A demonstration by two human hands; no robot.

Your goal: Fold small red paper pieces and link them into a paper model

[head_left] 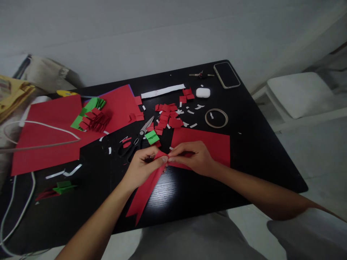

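A long strip of red paper (146,191) with a notched lower end slants down toward the table's near edge. My left hand (145,166) is closed on its upper part, thumb on top. At that same upper end, the thumb and forefinger of my right hand (193,157) pinch together, apparently on the paper's edge; the exact contact is partly hidden. Just beyond the left hand lie black-handled scissors (141,133), partly open, and a small folded green paper piece (152,137). Under the right hand rests a red paper sheet (211,144).
Small folded red pieces (165,115) and white scraps lie mid-table. Large red sheets (48,133) and a white cable (32,187) are at left. A tape roll (216,118), white case (203,92), keys (201,74) and phone (227,75) sit toward the right. A wall stands behind.
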